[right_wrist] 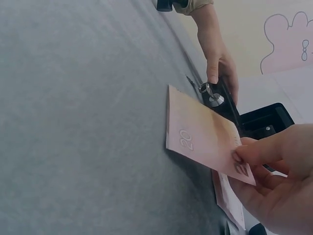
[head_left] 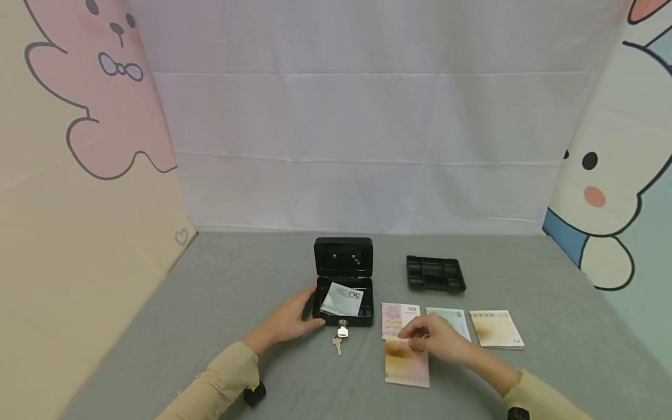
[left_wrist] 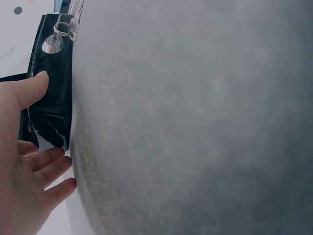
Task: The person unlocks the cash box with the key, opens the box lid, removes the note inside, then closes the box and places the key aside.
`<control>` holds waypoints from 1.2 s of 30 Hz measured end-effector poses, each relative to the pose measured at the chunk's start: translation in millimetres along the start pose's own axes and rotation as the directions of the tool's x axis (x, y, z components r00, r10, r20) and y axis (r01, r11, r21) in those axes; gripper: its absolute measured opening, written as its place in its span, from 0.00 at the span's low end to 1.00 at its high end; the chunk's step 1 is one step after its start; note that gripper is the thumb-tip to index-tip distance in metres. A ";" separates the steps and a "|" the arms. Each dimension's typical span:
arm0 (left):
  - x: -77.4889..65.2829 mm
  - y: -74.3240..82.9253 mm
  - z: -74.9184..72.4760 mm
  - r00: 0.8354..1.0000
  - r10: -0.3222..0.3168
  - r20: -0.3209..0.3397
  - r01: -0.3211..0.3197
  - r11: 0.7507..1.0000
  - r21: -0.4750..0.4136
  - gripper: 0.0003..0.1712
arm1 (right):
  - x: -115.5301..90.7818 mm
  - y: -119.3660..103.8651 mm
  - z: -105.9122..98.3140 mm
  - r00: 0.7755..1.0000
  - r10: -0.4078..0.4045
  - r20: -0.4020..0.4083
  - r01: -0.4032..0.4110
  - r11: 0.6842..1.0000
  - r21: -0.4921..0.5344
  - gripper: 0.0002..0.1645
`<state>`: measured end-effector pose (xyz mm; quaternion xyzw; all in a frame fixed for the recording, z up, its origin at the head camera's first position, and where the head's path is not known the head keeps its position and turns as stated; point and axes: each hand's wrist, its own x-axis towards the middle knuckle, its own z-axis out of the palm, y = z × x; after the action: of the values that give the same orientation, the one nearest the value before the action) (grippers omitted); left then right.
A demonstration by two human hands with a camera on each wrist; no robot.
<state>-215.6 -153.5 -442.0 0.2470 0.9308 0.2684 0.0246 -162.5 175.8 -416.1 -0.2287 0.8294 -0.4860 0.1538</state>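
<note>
My left hand (head_left: 291,314) holds the front left corner of a small black cash box (head_left: 317,298), thumb on the front face and fingers along the side. The box's lid (head_left: 343,255) is up, and a green 50 banknote (head_left: 343,299) lies inside. From the lock (left_wrist: 53,44) at the front hang keys (head_left: 338,344) on a ring. To the box's right, my right hand (head_left: 443,338) pinches a yellow-pink 20 banknote (right_wrist: 203,129) by its end, between thumb and fingers. Behind that note lies a pink 100 banknote (head_left: 394,319), partly covered.
Right of the pink note lie a green banknote (head_left: 462,321), partly behind my right hand, and a small pile of yellowish banknotes (head_left: 499,329). A black compartment tray (head_left: 436,273) sits farther back on the grey table (head_left: 252,262). A white cloth (head_left: 357,192) hangs behind.
</note>
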 end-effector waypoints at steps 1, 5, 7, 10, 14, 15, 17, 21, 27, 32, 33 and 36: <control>-0.1 0.0 0.1 1.000 -0.002 0.001 0.002 1.000 0.002 0.45 | -0.6 0.5 0.6 1.000 -0.005 -0.004 0.005 1.000 -0.007 0.09; 0.3 -0.6 0.7 1.000 -0.005 0.006 0.005 1.000 0.007 0.45 | -2.2 2.4 2.9 1.000 -0.028 -0.012 0.028 0.999 -0.045 0.08; 0.1 -0.7 0.8 1.000 -0.009 0.009 0.009 1.000 0.010 0.45 | -2.2 3.3 4.5 0.999 -0.046 -0.019 0.045 0.996 -0.077 0.07; 0.1 -0.9 0.9 1.000 -0.011 0.007 0.010 1.000 0.017 0.45 | -1.7 5.2 7.1 0.997 -0.068 -0.032 0.063 0.990 -0.128 0.07; 0.2 -0.7 0.6 1.000 -0.005 0.005 0.005 1.000 0.020 0.45 | -1.2 8.7 11.0 0.993 -0.107 -0.042 0.098 0.978 -0.184 0.08; 0.0 -0.3 0.3 1.000 -0.006 0.006 0.006 1.000 0.020 0.46 | -1.0 9.5 12.0 0.992 -0.119 -0.044 0.108 0.975 -0.196 0.09; -0.1 0.4 -0.1 1.000 -0.010 0.008 0.010 1.000 0.018 0.45 | -0.6 10.9 13.7 0.989 -0.140 -0.046 0.127 0.969 -0.213 0.09; -0.4 1.5 -0.6 1.000 -0.024 0.013 0.024 1.000 0.011 0.45 | -0.2 11.7 16.1 0.988 -0.148 -0.052 0.133 0.966 -0.223 0.10; 0.1 0.8 -0.2 1.000 -0.011 0.006 0.011 1.000 0.011 0.45 | -0.4 11.5 17.6 0.990 -0.128 -0.051 0.114 0.968 -0.225 0.09; 0.8 0.2 0.1 1.000 -0.008 0.003 0.007 1.000 0.008 0.44 | 0.0 11.7 18.1 0.991 -0.124 -0.051 0.109 0.968 -0.226 0.09; 0.7 0.3 0.0 1.000 -0.007 0.001 0.007 1.000 0.006 0.44 | -0.1 11.7 18.3 0.991 -0.122 -0.052 0.108 0.969 -0.224 0.09; 0.3 0.7 -0.4 1.000 -0.006 0.000 0.006 1.000 0.002 0.45 | -0.4 11.8 19.0 0.991 -0.120 -0.053 0.106 0.970 -0.220 0.09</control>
<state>-215.7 -153.0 -441.3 0.2444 0.9317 0.2674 0.0253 -155.8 167.0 -435.6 -0.2749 0.8676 -0.4080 0.0725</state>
